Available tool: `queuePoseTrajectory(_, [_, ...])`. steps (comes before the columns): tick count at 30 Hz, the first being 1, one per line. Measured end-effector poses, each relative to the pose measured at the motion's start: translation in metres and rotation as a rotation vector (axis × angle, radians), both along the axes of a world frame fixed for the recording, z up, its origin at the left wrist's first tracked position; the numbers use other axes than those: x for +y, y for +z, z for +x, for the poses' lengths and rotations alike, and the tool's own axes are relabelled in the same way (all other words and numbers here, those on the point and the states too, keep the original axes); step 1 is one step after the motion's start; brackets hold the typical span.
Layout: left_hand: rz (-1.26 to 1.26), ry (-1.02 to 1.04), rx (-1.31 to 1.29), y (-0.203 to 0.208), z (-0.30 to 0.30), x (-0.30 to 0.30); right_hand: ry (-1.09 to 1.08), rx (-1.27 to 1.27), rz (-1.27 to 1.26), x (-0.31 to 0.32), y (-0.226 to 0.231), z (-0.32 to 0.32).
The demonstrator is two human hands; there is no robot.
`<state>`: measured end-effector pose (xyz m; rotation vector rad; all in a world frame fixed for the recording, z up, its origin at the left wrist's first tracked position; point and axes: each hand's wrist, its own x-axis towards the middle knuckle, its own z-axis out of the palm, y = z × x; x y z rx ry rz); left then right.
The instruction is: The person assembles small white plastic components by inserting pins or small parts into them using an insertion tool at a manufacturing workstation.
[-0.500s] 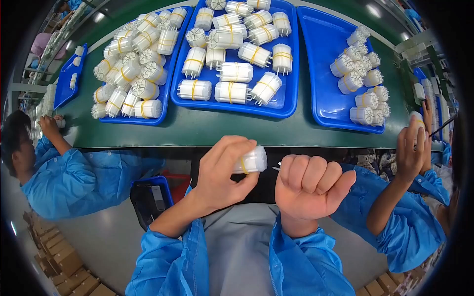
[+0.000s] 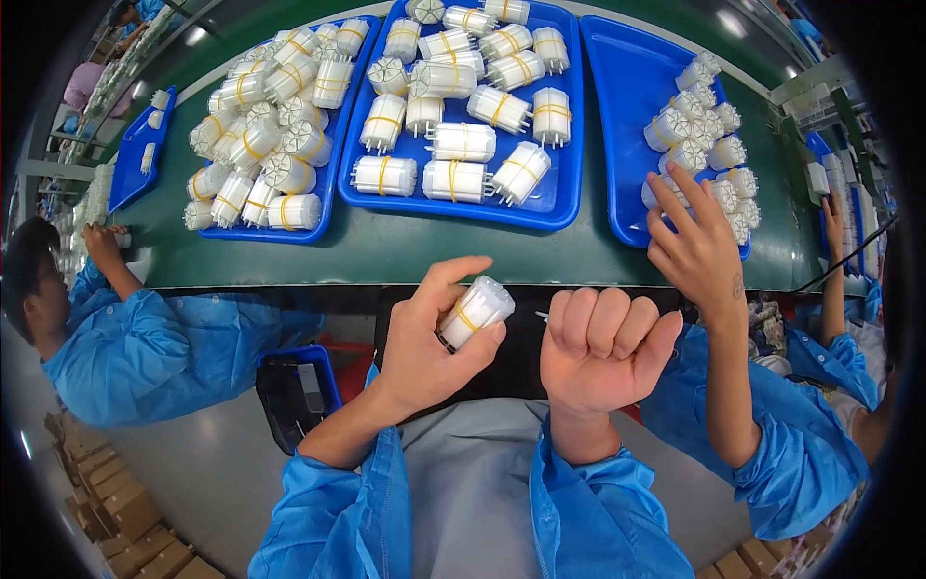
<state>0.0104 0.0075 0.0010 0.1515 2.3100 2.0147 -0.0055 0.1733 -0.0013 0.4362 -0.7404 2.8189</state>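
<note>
Mid-frame, the left hand (image 2: 436,338) gripped a cylinder (image 2: 479,307), probably best steadied by its sides, while the right hand (image 2: 606,352) clenched a white pin (image 2: 542,316).

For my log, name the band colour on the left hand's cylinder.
The band is yellow; head view shows best.

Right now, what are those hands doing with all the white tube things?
The person's left hand holds one yellow-banded white cylinder. Their right hand is curled in a closed grip around a thin object, mostly hidden, with just its pale tip showing. A co-worker's hand is at the white cylinders in the right blue tray. Many more lie in the other two big blue trays on the green table.
</note>
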Motion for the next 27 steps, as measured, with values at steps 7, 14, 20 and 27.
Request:
queuePoseTrajectory(7, [0.316,-0.154,-0.149,0.001,0.004,-0.001,0.0,0.0,-0.008,-0.001,0.0,0.001])
queuePoseTrajectory(14, [0.424,-0.229,-0.067,-0.004,0.009,-0.001,-0.012,0.008,0.006,0.0,0.002,0.003])
queuePoseTrajectory(20, [0.563,-0.26,-0.15,-0.007,0.012,-0.001,-0.025,-0.006,-0.001,0.0,-0.001,0.002])
queuePoseTrajectory(27, [0.588,-0.237,-0.145,-0.014,0.004,0.0,-0.07,-0.007,0.005,0.005,-0.007,-0.011])
